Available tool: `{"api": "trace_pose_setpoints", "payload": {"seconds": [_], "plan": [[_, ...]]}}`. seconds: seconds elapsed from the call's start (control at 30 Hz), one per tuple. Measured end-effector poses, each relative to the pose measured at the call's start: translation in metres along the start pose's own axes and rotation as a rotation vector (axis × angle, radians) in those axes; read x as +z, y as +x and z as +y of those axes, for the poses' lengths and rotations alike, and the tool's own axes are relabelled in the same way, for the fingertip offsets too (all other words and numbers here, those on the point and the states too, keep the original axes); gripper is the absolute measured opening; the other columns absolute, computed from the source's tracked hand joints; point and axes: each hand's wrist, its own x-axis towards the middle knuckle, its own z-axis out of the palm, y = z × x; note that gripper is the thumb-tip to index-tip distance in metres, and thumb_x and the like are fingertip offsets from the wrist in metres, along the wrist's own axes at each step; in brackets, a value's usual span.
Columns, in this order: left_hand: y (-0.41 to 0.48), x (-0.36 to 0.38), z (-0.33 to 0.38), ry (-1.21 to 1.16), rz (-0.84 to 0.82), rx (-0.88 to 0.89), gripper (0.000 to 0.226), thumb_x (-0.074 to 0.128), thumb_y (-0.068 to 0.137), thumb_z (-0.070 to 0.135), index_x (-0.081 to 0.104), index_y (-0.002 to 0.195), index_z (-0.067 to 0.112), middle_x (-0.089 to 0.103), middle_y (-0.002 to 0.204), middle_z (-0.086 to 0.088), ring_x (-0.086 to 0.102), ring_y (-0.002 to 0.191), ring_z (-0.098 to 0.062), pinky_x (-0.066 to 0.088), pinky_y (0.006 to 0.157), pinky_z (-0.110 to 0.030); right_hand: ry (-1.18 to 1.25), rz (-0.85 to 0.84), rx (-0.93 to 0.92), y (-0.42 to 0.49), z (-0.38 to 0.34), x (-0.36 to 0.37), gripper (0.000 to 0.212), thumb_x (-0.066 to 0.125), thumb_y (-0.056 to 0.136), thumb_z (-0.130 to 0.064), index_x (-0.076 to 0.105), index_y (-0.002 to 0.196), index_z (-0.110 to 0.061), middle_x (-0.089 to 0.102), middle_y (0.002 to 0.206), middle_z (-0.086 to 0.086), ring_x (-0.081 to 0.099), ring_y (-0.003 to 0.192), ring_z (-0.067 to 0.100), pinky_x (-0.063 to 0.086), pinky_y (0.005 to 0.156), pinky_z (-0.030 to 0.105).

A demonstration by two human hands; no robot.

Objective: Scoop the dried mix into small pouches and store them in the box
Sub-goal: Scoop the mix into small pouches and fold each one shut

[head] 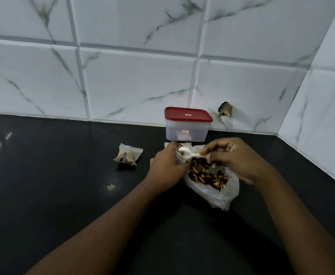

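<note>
My left hand (167, 162) grips a small clear pouch (179, 156) just above an open plastic bag (215, 192) of dried mix (206, 175) on the black counter. A white plastic spoon (186, 152) is pinched by its handle in my right hand (234, 157), with its bowl at the pouch's mouth. To the left, a filled pouch (128, 156) lies on the counter. Behind my hands, against the wall, stands a clear box (186, 132) with its red lid (187, 114) on.
White marble-look tiles form the back wall and turn a corner at the right. A dark hole (225, 112) breaks the tile right of the box. A few more pouches (186, 144) lie behind my hands. Black counter (53, 175) stretches left and toward me.
</note>
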Motion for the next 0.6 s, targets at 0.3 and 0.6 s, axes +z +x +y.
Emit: {"api": "trace_pose_setpoints", "payload": {"seconds": [0.3,0.6], "plan": [[-0.002,0.000,0.003,0.039,0.000,-0.024,0.033,0.070,0.082,0.035,0.058,0.112,0.034,0.067,0.110,0.014,0.064,0.109,-0.015,0.051,0.102,-0.051,-0.558,0.217,-0.129,-0.006,-0.006,-0.024,0.026,0.071,0.088,-0.010,0.081,0.083,-0.033,0.076,0.083,-0.011,0.071,0.075,0.012,0.057,0.070,0.031],[-0.003,-0.001,0.006,0.062,-0.001,-0.039,0.037,0.066,0.077,0.039,0.059,0.114,0.033,0.067,0.111,0.013,0.065,0.107,-0.016,0.051,0.100,-0.052,-0.879,0.081,0.030,-0.001,0.001,-0.023,0.015,0.073,0.089,-0.015,0.081,0.089,-0.027,0.072,0.089,-0.014,0.059,0.067,-0.014,0.038,0.052,0.008]]}}
